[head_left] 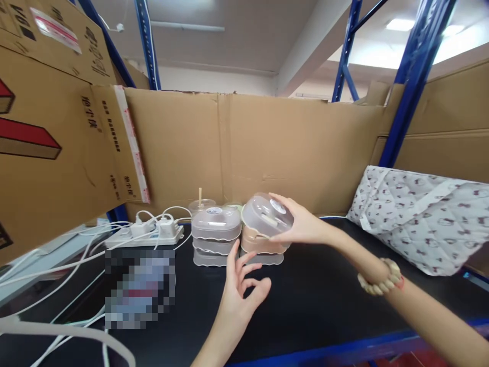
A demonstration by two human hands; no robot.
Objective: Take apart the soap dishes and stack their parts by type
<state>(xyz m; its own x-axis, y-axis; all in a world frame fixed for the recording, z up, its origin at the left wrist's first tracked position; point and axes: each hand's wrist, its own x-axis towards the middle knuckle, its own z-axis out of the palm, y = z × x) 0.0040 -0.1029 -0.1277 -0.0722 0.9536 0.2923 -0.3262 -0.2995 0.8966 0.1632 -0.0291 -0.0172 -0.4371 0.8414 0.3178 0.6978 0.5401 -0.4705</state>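
Mid-frame, the right hand has its fingers clamped on a clear domed lid, tilted above stacked plastic containers; it looks light, stiff, slippery, best gripped at the rim. The left hand hovers below, fingers apart.

Clear lid showing over a tan container at centre frame, white quilted cloth with small dark prints lying right, white power strip sitting left, black tabletop, brown cardboard wall, blue shelf posts standing behind.

2 hands are in view, the left hand and the right hand. 2 stacks of clear plastic containers stand side by side. 1 power strip holds 2 white plugs, and 1 patterned quilted bag lies at the right.
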